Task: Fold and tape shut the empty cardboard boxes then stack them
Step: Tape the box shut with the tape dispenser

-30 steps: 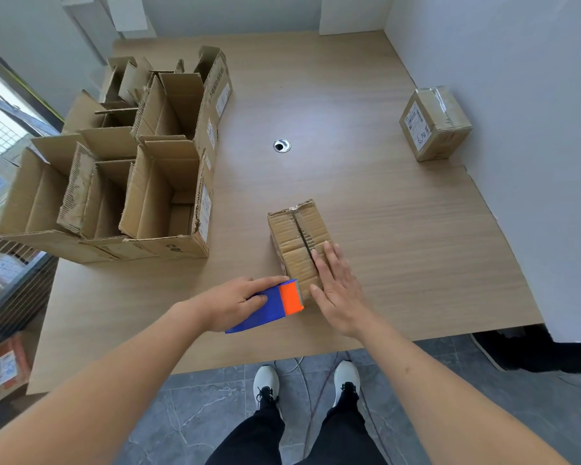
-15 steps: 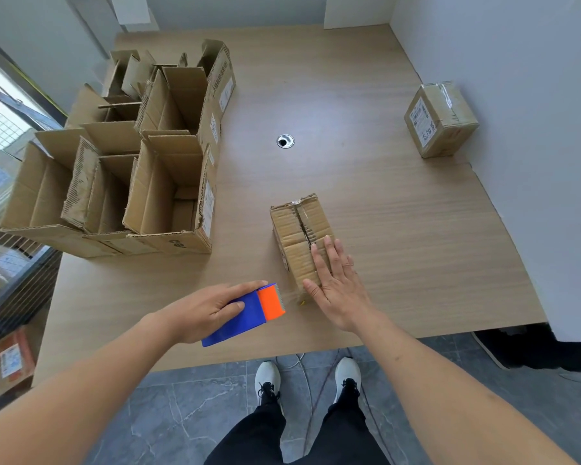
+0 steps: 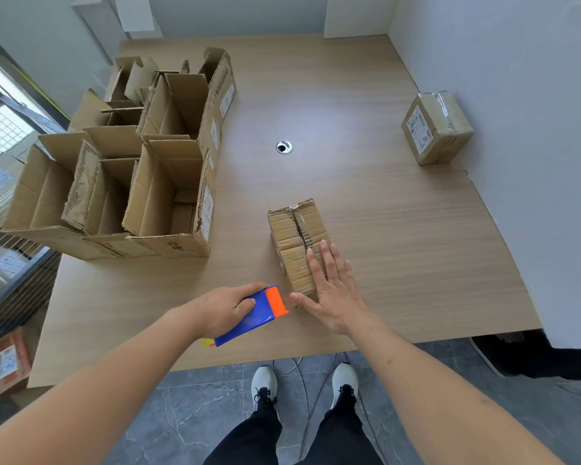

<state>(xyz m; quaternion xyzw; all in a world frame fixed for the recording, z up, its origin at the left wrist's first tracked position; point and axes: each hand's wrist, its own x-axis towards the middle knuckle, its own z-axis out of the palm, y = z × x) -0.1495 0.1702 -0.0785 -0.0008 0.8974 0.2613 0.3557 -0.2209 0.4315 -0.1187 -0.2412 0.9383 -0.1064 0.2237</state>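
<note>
A small cardboard box (image 3: 294, 234) with its top flaps folded shut lies near the table's front edge. My right hand (image 3: 331, 290) presses flat on its near end, fingers straight. My left hand (image 3: 227, 308) grips a blue and orange tape dispenser (image 3: 257, 313) just left of the box's near corner, its orange end toward the box. Several open empty boxes (image 3: 168, 193) stand grouped at the left of the table. A taped box (image 3: 436, 127) sits at the far right by the wall.
The wooden table (image 3: 399, 236) has a round cable hole (image 3: 284, 147) in its middle. A white wall runs along the right edge. A wire rack stands at the left of the table, with a labelled box (image 3: 5, 359) on the floor. My feet (image 3: 302, 384) stand below the front edge.
My left hand has drawn the tape dispenser back from the box's near end, toward me and to the left. My right hand has stayed pressed on the box.
</note>
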